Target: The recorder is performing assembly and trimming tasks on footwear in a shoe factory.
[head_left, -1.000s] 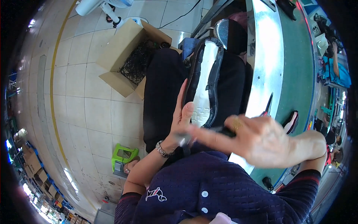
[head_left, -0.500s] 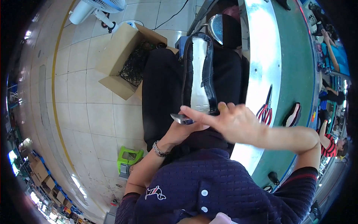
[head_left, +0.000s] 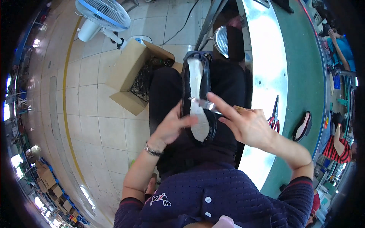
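A black shoe [head_left: 186, 81] lies sole side up over my lap, its white bottom [head_left: 195, 76] showing between dark edges. My left hand [head_left: 169, 127] grips its left side, with the thumb laid across the white bottom and a little blurred. Closed around a shiny metal hand tool [head_left: 205, 104] is my right hand [head_left: 249, 125]. The tool's silver head lies over the middle of the white bottom, coming from the right edge. My fingers hide its handle, and I cannot make out its exact kind.
On my right, a metal ledge [head_left: 266, 57] carries red-handled scissors [head_left: 274, 117]. Beyond it, another shoe [head_left: 303, 127] lies on a green surface [head_left: 300, 76]. An open cardboard box [head_left: 127, 70] with black tangled strands and a fan [head_left: 102, 17] stand ahead left.
The shoe has come nearer to me. My left hand has moved to its left side, and the tool, now in my right hand, has gone from the near end to the middle.
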The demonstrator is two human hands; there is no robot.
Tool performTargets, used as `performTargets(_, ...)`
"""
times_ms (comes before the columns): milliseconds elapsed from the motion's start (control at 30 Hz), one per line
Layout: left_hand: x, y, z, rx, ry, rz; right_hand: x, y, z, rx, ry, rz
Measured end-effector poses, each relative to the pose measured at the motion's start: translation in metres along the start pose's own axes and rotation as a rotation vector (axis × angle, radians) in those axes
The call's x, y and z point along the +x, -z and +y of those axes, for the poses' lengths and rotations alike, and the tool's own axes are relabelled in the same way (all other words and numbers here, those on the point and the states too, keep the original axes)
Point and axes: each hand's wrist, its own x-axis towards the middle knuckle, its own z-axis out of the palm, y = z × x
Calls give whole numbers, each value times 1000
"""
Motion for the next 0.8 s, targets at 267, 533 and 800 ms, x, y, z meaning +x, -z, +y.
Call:
performTargets(267, 29, -28, 35, 281, 78, 91, -63, -58, 30, 364, -442, 322)
performTargets(533, 25, -15, 1, 803, -453, -91, -97, -109, 85, 43, -788, 336)
performTargets(800, 18, 12, -52, 685, -288, -133, -102, -115, 95, -34, -920, 251)
